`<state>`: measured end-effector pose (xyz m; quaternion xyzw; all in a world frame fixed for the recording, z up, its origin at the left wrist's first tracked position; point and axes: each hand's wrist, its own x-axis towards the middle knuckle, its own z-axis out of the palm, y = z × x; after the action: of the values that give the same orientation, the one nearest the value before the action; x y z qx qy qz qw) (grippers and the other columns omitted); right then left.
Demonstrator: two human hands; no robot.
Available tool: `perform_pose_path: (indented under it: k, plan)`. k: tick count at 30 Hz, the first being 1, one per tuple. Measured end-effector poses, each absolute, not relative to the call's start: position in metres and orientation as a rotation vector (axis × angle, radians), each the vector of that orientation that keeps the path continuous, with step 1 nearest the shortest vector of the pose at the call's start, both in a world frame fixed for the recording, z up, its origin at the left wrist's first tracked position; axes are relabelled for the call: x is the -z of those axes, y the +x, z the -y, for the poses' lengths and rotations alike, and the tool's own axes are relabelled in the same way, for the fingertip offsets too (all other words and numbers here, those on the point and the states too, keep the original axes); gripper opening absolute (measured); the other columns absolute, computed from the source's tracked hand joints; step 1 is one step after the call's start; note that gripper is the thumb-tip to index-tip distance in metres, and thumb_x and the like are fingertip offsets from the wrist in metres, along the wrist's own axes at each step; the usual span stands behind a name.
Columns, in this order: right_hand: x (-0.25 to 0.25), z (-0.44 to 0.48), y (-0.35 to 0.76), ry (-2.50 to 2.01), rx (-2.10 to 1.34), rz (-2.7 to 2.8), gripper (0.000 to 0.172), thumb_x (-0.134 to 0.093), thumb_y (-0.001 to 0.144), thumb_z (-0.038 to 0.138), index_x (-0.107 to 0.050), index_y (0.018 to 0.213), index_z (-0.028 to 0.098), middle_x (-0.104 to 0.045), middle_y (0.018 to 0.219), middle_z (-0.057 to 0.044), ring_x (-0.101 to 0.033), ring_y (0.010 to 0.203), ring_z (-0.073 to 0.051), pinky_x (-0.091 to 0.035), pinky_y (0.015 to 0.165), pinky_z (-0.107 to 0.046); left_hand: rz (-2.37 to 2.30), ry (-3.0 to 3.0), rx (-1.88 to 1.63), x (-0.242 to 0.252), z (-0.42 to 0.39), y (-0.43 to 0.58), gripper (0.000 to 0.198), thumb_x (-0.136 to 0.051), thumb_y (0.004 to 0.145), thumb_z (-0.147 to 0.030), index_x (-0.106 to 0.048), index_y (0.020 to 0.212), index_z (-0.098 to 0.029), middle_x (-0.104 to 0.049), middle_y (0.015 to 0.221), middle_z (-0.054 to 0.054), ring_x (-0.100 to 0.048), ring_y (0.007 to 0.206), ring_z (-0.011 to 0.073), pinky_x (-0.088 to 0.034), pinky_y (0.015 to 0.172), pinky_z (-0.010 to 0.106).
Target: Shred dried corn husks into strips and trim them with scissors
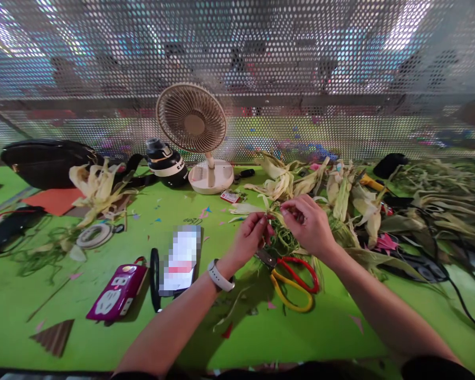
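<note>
My left hand [250,237] and my right hand [307,220] meet above the green table [103,338], both with fingers pinched on thin strips of a corn husk [275,221] stretched between them. A bundle of green husk shreds [282,240] lies just under the hands. A white watch [220,275] sits on my left wrist. Scissors [293,279] with one red and one yellow handle lie on the table right below my hands.
A heap of corn husks [340,195] spreads to the right, another bunch [97,187] to the left. A small beige fan [193,132] stands at the back before a perforated metal screen. A purple power strip [119,293], a phone [180,258], a tape roll [93,236] and black cables [451,274] lie around.
</note>
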<state>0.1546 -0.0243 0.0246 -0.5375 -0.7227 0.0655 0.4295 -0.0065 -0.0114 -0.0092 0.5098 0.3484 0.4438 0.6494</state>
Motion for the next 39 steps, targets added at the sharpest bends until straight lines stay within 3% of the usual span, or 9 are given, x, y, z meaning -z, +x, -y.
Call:
perform_pose_path:
  k: [7,10,14,20,26,29,32,35,39]
  plan:
    - [-0.021,0.023,0.153,-1.396,-0.385,1.913,0.019,-0.056,0.083,0.029,-0.061,0.098,0.019,-0.064,0.094,-0.005,-0.055,0.057,-0.010,-0.045,0.057,-0.025,-0.778,1.077,-1.029,0.001,0.012,-0.010,0.027,-0.062,0.079,-0.044,-0.058,0.088,-0.018,-0.059,0.064,-0.002,-0.051,0.049,0.0081,-0.034,0.044,0.020]
    - [-0.018,0.022,0.152,-1.349,-0.533,1.938,0.019,-0.056,0.083,0.028,-0.062,0.099,0.019,-0.066,0.088,-0.003,-0.052,0.054,-0.009,-0.042,0.053,-0.023,-0.791,1.084,-1.101,-0.002,0.012,-0.011,0.023,-0.066,0.077,-0.039,-0.061,0.081,-0.017,-0.060,0.066,-0.002,-0.053,0.059,0.0098,-0.042,0.058,0.022]
    - [-0.016,0.022,0.151,-1.335,-0.695,1.854,0.020,-0.056,0.083,0.030,-0.061,0.099,0.019,-0.064,0.075,0.001,-0.049,0.052,-0.009,-0.039,0.049,-0.022,-0.801,1.124,-1.156,-0.001,0.010,-0.012,0.018,-0.068,0.076,-0.034,-0.064,0.080,-0.017,-0.061,0.072,-0.001,-0.053,0.068,0.0110,-0.043,0.068,0.023]
    - [-0.017,0.030,0.140,-1.405,-0.359,1.804,0.012,-0.057,0.081,0.028,-0.056,0.085,0.018,-0.061,0.082,-0.004,-0.053,0.064,-0.014,-0.042,0.059,-0.026,-0.824,1.107,-1.244,0.008,0.006,-0.012,0.016,-0.064,0.080,-0.034,-0.065,0.086,-0.019,-0.064,0.087,0.001,-0.055,0.085,0.0133,-0.042,0.082,0.025]
    - [-0.009,0.038,0.126,-1.377,-0.525,2.049,0.017,-0.053,0.085,0.035,-0.055,0.078,0.020,-0.058,0.071,-0.001,-0.051,0.060,-0.014,-0.039,0.058,-0.025,-0.886,1.177,-1.247,0.003,0.009,-0.013,0.021,-0.064,0.079,-0.040,-0.065,0.085,-0.019,-0.062,0.079,0.001,-0.053,0.075,0.0134,-0.041,0.072,0.024]
    - [-0.012,0.037,0.131,-1.431,-0.419,1.942,0.020,-0.053,0.085,0.034,-0.050,0.070,0.020,-0.054,0.066,0.000,-0.049,0.059,-0.014,-0.038,0.057,-0.025,-0.938,1.325,-1.296,0.002,0.008,-0.014,0.019,-0.064,0.079,-0.038,-0.066,0.080,-0.019,-0.060,0.078,0.001,-0.051,0.074,0.0144,-0.040,0.071,0.025]
    - [-0.016,0.032,0.139,-1.457,-0.262,1.806,0.014,-0.055,0.083,0.033,-0.051,0.082,0.020,-0.057,0.079,-0.003,-0.053,0.069,-0.016,-0.042,0.064,-0.028,-0.986,1.489,-1.361,0.003,0.007,-0.016,0.018,-0.063,0.081,-0.035,-0.067,0.078,-0.019,-0.058,0.080,0.003,-0.050,0.080,0.0160,-0.039,0.076,0.026]
    - [-0.016,0.026,0.144,-1.363,-0.317,1.868,0.014,-0.053,0.087,0.028,-0.056,0.096,0.019,-0.062,0.089,-0.006,-0.058,0.076,-0.018,-0.045,0.070,-0.029,-0.957,1.498,-1.321,0.005,0.007,-0.016,0.018,-0.063,0.081,-0.035,-0.066,0.076,-0.019,-0.055,0.076,0.002,-0.049,0.076,0.0150,-0.039,0.070,0.025]
    - [-0.012,0.022,0.145,-1.261,-0.319,2.001,0.016,-0.047,0.092,0.022,-0.062,0.090,0.020,-0.065,0.084,-0.005,-0.060,0.081,-0.019,-0.046,0.073,-0.030,-0.840,1.208,-1.161,0.008,0.007,-0.016,0.026,-0.063,0.079,-0.044,-0.063,0.077,-0.018,-0.058,0.069,0.000,-0.052,0.065,0.0128,-0.041,0.062,0.025]
